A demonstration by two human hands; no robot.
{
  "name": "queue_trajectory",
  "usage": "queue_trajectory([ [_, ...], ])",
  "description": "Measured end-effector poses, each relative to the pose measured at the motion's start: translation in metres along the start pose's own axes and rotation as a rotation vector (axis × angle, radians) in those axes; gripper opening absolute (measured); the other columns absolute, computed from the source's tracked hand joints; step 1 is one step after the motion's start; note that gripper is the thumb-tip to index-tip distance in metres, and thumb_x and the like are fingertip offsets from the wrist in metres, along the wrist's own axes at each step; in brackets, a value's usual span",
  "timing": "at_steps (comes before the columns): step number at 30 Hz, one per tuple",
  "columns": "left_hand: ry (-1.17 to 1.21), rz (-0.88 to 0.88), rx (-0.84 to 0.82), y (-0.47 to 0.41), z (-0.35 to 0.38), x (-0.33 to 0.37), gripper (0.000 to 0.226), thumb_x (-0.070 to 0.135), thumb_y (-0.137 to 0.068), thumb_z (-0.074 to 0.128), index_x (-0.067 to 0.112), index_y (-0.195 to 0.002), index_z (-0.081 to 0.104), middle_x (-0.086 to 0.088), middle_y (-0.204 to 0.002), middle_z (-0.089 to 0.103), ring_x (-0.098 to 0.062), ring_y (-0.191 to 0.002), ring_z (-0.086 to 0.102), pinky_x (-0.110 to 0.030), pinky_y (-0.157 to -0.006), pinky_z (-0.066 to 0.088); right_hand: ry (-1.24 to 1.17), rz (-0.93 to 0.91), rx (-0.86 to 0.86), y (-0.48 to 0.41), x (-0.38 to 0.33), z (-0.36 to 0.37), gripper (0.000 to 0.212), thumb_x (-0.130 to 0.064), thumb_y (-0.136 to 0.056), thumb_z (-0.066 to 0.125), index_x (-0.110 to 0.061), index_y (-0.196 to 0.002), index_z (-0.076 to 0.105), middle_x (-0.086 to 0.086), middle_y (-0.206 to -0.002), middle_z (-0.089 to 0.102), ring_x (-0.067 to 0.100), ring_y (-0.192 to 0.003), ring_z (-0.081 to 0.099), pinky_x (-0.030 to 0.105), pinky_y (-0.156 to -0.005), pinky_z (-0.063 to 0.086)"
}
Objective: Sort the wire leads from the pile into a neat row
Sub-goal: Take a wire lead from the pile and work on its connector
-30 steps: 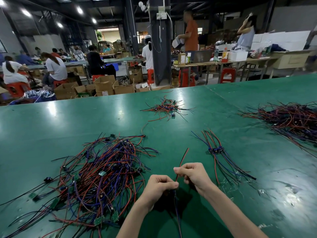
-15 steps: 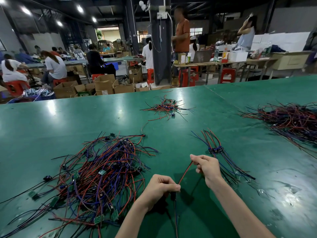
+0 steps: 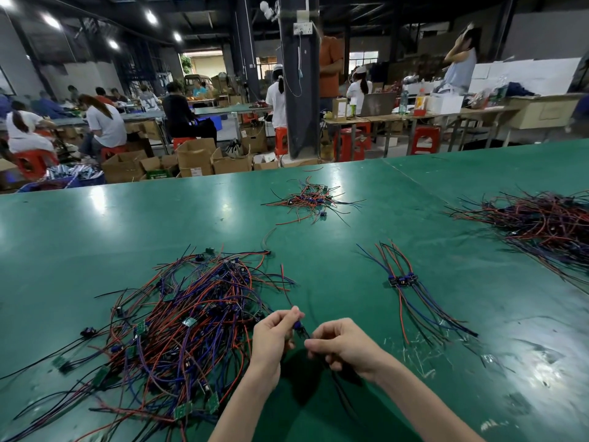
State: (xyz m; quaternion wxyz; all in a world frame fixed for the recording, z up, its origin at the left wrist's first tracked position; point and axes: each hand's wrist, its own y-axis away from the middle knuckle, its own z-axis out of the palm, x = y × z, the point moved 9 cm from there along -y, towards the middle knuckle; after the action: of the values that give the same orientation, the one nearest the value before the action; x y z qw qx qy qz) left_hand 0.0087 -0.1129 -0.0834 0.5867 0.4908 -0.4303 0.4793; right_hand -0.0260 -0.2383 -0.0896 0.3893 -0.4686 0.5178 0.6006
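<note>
Glossy, smooth green table top (image 3: 95, 237), bright with lamp glare, scratched and dulled in patches. Wire pile (image 3: 178, 330) in smooth plastic insulation, faintly shiny; small green boards (image 3: 189, 322) among it, probably matt laminate. Blue plastic connectors (image 3: 402, 280), likewise smooth. Beyond, matt brown cardboard boxes (image 3: 194, 157) and glossy red plastic stools (image 3: 424, 140).

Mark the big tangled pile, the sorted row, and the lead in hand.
tangled pile (image 3: 188, 333), head view, middle of the heap.
sorted row (image 3: 402, 280), head view, its blue connectors.
held lead (image 3: 298, 327), head view, its blue connector.
</note>
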Motion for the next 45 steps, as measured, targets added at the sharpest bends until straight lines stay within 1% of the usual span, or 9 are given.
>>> queue_trajectory([
  [4, 0.074, -0.081, -0.073, 0.003, 0.012, -0.006, 0.03, 0.027, -0.096, 0.054, 0.005, -0.09, 0.073, 0.0, -0.067, 0.062, -0.012, -0.06, 0.052, -0.025, -0.057, 0.04, -0.153, -0.032, 0.118, -0.002, -0.001, -0.011, 0.019, 0.0, -0.081, 0.07, -0.007, -0.068, 0.058, 0.008, -0.056, 0.062, 0.007, -0.036, 0.038, 0.016, -0.032, 0.027],
  [10, 0.009, -0.062, -0.251, 0.009, 0.029, -0.007, 0.002, 0.005, -0.084, 0.065, 0.004, -0.086, 0.065, -0.002, -0.07, 0.062, -0.01, -0.06, 0.051, -0.017, -0.057, 0.042, -0.214, -0.097, 0.194, -0.003, -0.001, -0.016, 0.013, 0.007, -0.084, 0.063, -0.001, -0.073, 0.063, 0.004, -0.054, 0.061, 0.006, -0.039, 0.043, 0.017, -0.035, 0.033],
  [17, 0.044, -0.038, -0.188, 0.005, 0.021, -0.01, 0.012, 0.009, -0.081, 0.07, -0.003, -0.082, 0.072, -0.006, -0.06, 0.058, -0.02, -0.061, 0.052, -0.027, -0.061, 0.048, -0.183, -0.157, 0.176, -0.003, -0.004, -0.011, 0.014, 0.007, -0.084, 0.063, -0.003, -0.077, 0.071, 0.009, -0.063, 0.068, 0.007, -0.046, 0.048, 0.019, -0.042, 0.039],
  [21, 0.087, -0.062, -0.16, 0.006, 0.018, -0.007, 0.015, 0.011, -0.073, 0.076, -0.001, -0.081, 0.075, -0.018, -0.075, 0.067, -0.027, -0.073, 0.058, -0.038, -0.076, 0.046, -0.196, -0.144, 0.244, -0.005, 0.001, -0.012, 0.017, 0.001, -0.087, 0.063, 0.003, -0.07, 0.061, 0.004, -0.047, 0.051, 0.009, -0.037, 0.04, 0.02, -0.035, 0.034],
  [24, 0.087, -0.062, -0.137, 0.005, 0.016, -0.005, 0.01, 0.007, -0.074, 0.075, 0.0, -0.081, 0.075, -0.021, -0.079, 0.068, -0.03, -0.078, 0.057, -0.045, -0.082, 0.041, -0.166, -0.148, 0.244, -0.004, 0.0, -0.01, 0.02, 0.001, -0.087, 0.063, 0.002, -0.068, 0.059, 0.005, -0.045, 0.048, 0.01, -0.035, 0.039, 0.02, -0.034, 0.033],
  [29, 0.07, -0.044, -0.143, 0.007, 0.016, -0.004, 0.008, 0.007, -0.075, 0.075, 0.0, -0.079, 0.074, -0.019, -0.076, 0.067, -0.027, -0.074, 0.056, -0.044, -0.081, 0.041, -0.131, -0.183, 0.202, -0.002, -0.006, -0.006, 0.007, 0.003, -0.086, 0.064, 0.007, -0.08, 0.064, 0.0, -0.054, 0.06, 0.007, -0.045, 0.049, 0.02, -0.041, 0.041],
  [35, 0.051, -0.06, -0.176, 0.008, 0.018, -0.005, 0.018, 0.006, -0.076, 0.073, -0.009, -0.086, 0.072, -0.009, -0.064, 0.066, -0.012, -0.054, 0.054, -0.032, -0.066, 0.043, -0.06, -0.211, 0.243, 0.0, -0.008, -0.008, 0.018, 0.005, -0.085, 0.062, -0.004, -0.07, 0.066, -0.003, -0.051, 0.061, 0.005, -0.042, 0.047, 0.019, -0.04, 0.04],
  [41, 0.052, -0.046, -0.119, 0.003, 0.012, -0.006, 0.006, 0.005, -0.075, 0.074, -0.001, -0.074, 0.074, -0.008, -0.06, 0.064, -0.014, -0.054, 0.054, -0.03, -0.063, 0.045, -0.061, -0.205, 0.205, 0.0, -0.009, -0.004, 0.02, 0.005, -0.084, 0.065, -0.008, -0.069, 0.069, -0.003, -0.052, 0.06, 0.007, -0.044, 0.049, 0.02, -0.042, 0.043],
  [45, 0.104, -0.042, -0.086, -0.002, 0.008, -0.009, 0.009, 0.007, -0.078, 0.072, 0.003, -0.07, 0.074, -0.014, -0.066, 0.068, -0.018, -0.058, 0.062, -0.028, -0.06, 0.054, -0.048, -0.181, 0.166, 0.0, -0.01, 0.001, 0.021, 0.005, -0.082, 0.068, -0.01, -0.067, 0.068, -0.004, -0.053, 0.062, 0.005, -0.044, 0.049, 0.02, -0.041, 0.044],
])
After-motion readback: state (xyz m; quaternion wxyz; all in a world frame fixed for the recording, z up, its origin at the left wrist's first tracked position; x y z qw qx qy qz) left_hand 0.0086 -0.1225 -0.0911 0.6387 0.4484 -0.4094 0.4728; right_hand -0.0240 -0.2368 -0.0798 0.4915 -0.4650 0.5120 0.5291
